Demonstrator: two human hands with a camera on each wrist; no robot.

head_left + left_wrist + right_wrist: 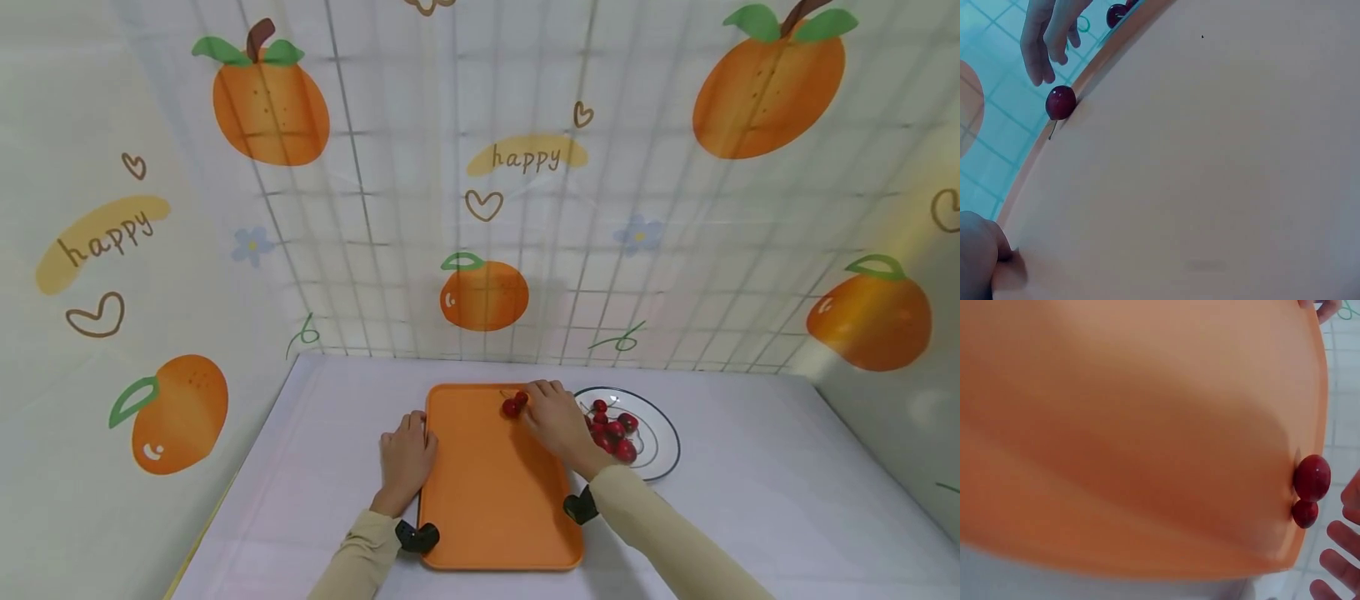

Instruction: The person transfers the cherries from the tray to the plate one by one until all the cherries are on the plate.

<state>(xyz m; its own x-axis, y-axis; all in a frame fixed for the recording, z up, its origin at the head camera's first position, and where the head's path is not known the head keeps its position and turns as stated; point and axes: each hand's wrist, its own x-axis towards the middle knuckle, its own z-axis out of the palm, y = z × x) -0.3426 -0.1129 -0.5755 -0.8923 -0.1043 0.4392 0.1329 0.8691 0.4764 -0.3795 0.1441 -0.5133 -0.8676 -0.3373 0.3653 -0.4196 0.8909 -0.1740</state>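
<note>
Two dark red cherries (513, 405) with stems lie side by side near the far right corner of an orange tray (495, 492). Just right of them is my right hand (558, 421), its fingers loosely spread. In the right wrist view a small gap separates these fingers (1342, 569) from the cherries (1312, 478), and nothing is held. At the tray's left edge my left hand (407, 456) grips the rim, thumb on the inner side and fingers outside. The left wrist view shows only part of that hand (979, 256) at the rim.
A white plate (663, 446) with a dark rim stands right of the tray, partly behind my right forearm. Several cherries (615, 431) lie on it. A white cloth covers the table (750, 483), and a fruit-printed curtain (390, 275) hangs behind.
</note>
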